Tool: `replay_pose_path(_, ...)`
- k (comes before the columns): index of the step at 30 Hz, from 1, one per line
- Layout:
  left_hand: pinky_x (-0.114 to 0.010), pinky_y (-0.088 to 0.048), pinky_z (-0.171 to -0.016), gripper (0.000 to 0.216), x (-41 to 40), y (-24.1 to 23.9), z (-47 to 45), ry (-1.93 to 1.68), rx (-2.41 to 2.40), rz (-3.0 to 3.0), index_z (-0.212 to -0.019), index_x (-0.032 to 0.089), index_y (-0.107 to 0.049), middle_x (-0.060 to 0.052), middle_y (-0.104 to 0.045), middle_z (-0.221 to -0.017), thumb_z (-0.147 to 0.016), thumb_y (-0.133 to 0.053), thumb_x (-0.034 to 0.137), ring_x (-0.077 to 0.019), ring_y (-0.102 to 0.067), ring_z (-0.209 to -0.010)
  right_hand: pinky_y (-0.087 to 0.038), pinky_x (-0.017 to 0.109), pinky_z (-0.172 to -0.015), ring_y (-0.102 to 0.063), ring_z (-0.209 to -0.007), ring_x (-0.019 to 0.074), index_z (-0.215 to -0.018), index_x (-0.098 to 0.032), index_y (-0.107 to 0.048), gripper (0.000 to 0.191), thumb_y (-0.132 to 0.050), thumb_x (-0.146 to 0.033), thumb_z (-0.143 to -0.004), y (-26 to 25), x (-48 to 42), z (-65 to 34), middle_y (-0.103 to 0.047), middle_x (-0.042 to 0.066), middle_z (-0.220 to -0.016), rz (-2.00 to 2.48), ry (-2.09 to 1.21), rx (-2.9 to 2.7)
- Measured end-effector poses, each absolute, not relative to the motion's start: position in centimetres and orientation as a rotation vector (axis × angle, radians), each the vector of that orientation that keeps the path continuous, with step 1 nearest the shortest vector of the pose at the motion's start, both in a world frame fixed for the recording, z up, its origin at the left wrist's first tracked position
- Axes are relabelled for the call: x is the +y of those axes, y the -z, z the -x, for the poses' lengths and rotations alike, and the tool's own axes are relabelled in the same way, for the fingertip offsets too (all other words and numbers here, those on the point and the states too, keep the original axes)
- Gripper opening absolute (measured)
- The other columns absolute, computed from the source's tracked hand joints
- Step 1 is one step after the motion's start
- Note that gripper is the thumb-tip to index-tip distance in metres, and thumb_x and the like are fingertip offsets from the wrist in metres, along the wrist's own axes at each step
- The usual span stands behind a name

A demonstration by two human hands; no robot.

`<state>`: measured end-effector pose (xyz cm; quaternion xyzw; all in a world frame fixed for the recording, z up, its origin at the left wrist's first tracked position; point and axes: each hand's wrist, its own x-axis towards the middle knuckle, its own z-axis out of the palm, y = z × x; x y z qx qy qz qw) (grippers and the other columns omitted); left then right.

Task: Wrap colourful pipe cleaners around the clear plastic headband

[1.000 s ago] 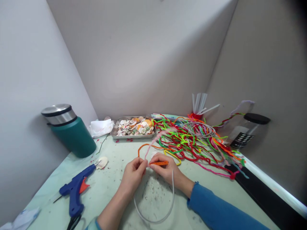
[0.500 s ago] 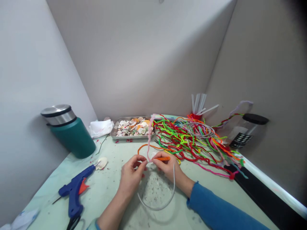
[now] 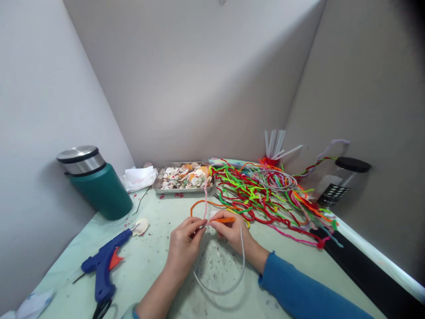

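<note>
My left hand [image 3: 183,243] and my right hand [image 3: 231,231] meet over the middle of the table, fingers pinched together. Between them runs a grey headband hoop [image 3: 229,283] that curves down toward me. Its top end is wrapped in an orange pipe cleaner [image 3: 223,219], which my right hand grips. A pale pink pipe cleaner [image 3: 205,199] stands up from the spot where my left fingers pinch. Behind the hands lies a loose orange pipe cleaner [image 3: 198,204].
A tangled heap of coloured pipe cleaners [image 3: 265,190] fills the right back. A metal tray of shells [image 3: 183,178] stands behind. A green flask [image 3: 95,180] is at left, a blue glue gun [image 3: 102,262] and scissors [image 3: 101,308] near left, a single shell [image 3: 142,225], a black-lidded jar [image 3: 341,181] at right.
The pink pipe cleaner swung from leaning right to standing upright and now shows shorter. The hoop shifted slightly right and my hands drew a bit closer.
</note>
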<state>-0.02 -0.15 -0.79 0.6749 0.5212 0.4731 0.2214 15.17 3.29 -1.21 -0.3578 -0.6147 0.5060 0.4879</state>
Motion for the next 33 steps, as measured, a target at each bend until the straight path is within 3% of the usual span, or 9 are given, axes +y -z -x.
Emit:
replay_pose_path(10,-0.024,-0.046,-0.071,0.019,-0.1,1.1,0.0,-1.294,1.379,-1.771,-0.084,0.019,-0.071,-0.006,-0.064,-0.089,-0.078,-0.053,0.023,-0.0159,-0.059,-0.079,-0.037,0.020,-0.046,-0.046,-0.050,0.0081,-0.075,-0.015,-0.063,0.010,-0.061,-0.025,-0.075,1.6,3.4,-15.2,-0.055,0.000,-0.068,0.782,-1.177,-1.538)
replay_pose_path(14,-0.020,-0.042,-0.052,0.021,0.0,1.2,-0.2,-1.305,1.382,-1.612,-0.083,0.017,-0.069,-0.004,-0.063,-0.076,-0.078,-0.053,0.030,-0.0098,-0.052,-0.054,-0.039,0.020,-0.049,-0.048,-0.053,0.0090,-0.081,-0.016,-0.064,0.014,-0.061,-0.027,-0.074,2.2,3.4,-15.1,-0.057,0.001,-0.071,0.800,-1.164,-1.567)
replay_pose_path(17,-0.018,-0.034,-0.040,0.028,0.1,1.3,-0.2,-1.307,1.433,-1.396,-0.088,0.014,-0.066,0.003,-0.052,-0.049,-0.077,-0.054,0.037,-0.0072,-0.041,-0.040,-0.038,0.020,-0.047,-0.047,-0.051,0.0091,-0.085,-0.015,-0.063,0.018,-0.062,-0.030,-0.073,2.5,3.3,-15.0,-0.057,0.000,-0.067,0.861,-1.188,-1.580)
replay_pose_path(19,-0.017,-0.030,-0.037,0.033,0.2,1.2,-0.1,-1.315,1.446,-1.284,-0.090,0.013,-0.065,0.006,-0.045,-0.041,-0.075,-0.055,0.041,-0.0065,-0.037,-0.036,-0.034,0.020,-0.044,-0.044,-0.047,0.0087,-0.078,-0.014,-0.063,0.019,-0.058,-0.033,-0.077,2.5,3.3,-15.1,-0.052,-0.002,-0.056,0.918,-1.203,-1.597)
replay_pose_path(21,-0.017,-0.028,-0.036,0.037,0.3,1.1,-0.1,-1.327,1.437,-1.213,-0.091,0.012,-0.064,0.007,-0.043,-0.039,-0.074,-0.055,0.044,-0.0058,-0.035,-0.034,-0.032,0.020,-0.043,-0.043,-0.046,0.0085,-0.072,-0.014,-0.063,0.025,-0.054,-0.035,-0.080,2.5,3.3,-15.1,-0.052,-0.001,-0.053,0.953,-1.205,-1.601)
replay_pose_path(25,-0.016,-0.027,-0.036,0.040,0.2,0.9,-0.1,-1.326,1.403,-1.147,-0.091,0.010,-0.062,0.008,-0.042,-0.037,-0.074,-0.055,0.046,-0.0052,-0.033,-0.033,-0.032,0.020,-0.042,-0.045,-0.046,0.0081,-0.081,-0.014,-0.064,0.025,-0.054,-0.037,-0.080,2.8,3.7,-15.0,-0.059,0.001,-0.063,0.969,-1.257,-1.561)
replay_pose_path(33,-0.016,-0.025,-0.034,0.038,0.1,0.7,-0.2,-1.305,1.354,-1.128,-0.088,0.010,-0.061,0.009,-0.041,-0.037,-0.074,-0.057,0.045,-0.0046,-0.031,-0.032,-0.032,0.020,-0.043,-0.043,-0.045,0.0075,-0.084,-0.014,-0.064,0.022,-0.060,-0.033,-0.075,2.2,3.9,-15.1,-0.055,-0.002,-0.058,0.876,-1.366,-1.468)
